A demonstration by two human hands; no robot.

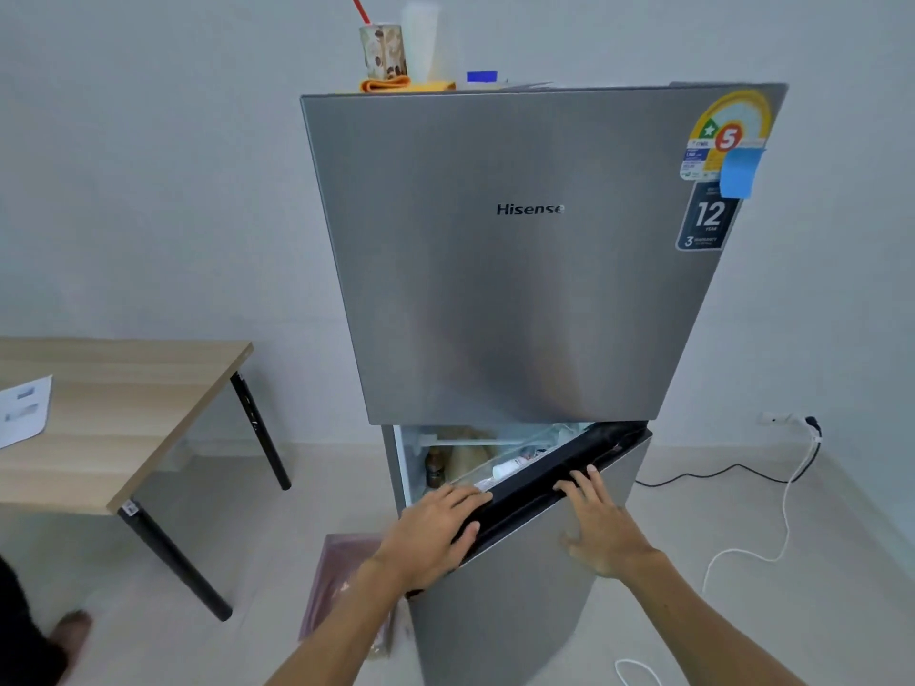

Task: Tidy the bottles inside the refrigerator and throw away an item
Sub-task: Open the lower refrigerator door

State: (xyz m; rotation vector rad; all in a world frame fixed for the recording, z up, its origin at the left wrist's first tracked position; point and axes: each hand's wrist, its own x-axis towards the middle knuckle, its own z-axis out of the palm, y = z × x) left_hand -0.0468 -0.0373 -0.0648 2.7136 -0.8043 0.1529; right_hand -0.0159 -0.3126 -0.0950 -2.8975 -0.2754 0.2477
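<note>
A grey refrigerator [520, 269] stands in front of me with its upper door closed. Its lower door [539, 492] is ajar, hinged on the right. My left hand [431, 532] grips the door's black top edge, fingers curled over it. My right hand [601, 522] rests flat on the door's front, fingertips on the top edge. Through the gap I see a dark bottle [434, 468], a white bottle lying on its side [510, 468] and a pale bag [468, 458]. The rest of the inside is hidden.
A wooden table [114, 413] with black legs and a paper stands at the left. A pinkish bag [341, 586] lies on the floor by the fridge's left foot. Cables [787, 492] run across the floor at the right. A cup, cloth and containers sit on top of the fridge.
</note>
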